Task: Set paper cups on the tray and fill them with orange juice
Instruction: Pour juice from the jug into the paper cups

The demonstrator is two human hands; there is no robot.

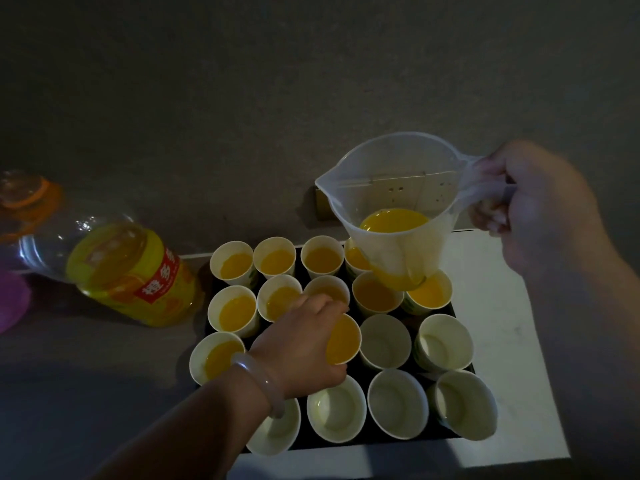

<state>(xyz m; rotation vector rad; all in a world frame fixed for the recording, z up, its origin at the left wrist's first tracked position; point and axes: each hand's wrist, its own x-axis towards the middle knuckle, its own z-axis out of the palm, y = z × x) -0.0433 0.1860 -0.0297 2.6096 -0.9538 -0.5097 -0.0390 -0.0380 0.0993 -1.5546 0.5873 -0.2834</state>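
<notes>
A black tray (464, 434) holds several white paper cups in rows. The two back rows and the left part of the third row hold orange juice. My left hand (304, 344), with a pale bangle on the wrist, grips a juice-filled cup (343, 341) in the third row. The cups to its right (386, 341) and those in the front row (337, 408) are empty. My right hand (540, 209) holds a clear plastic jug (398, 209) by its handle, upright above the back right cups, with some juice in its bottom.
A large juice bottle (114, 268) with a yellow label and orange cap stands left of the tray. A purple object (12, 299) sits at the far left edge. A wall socket plate (433, 188) is behind the jug. The tray rests on a white surface (502, 306).
</notes>
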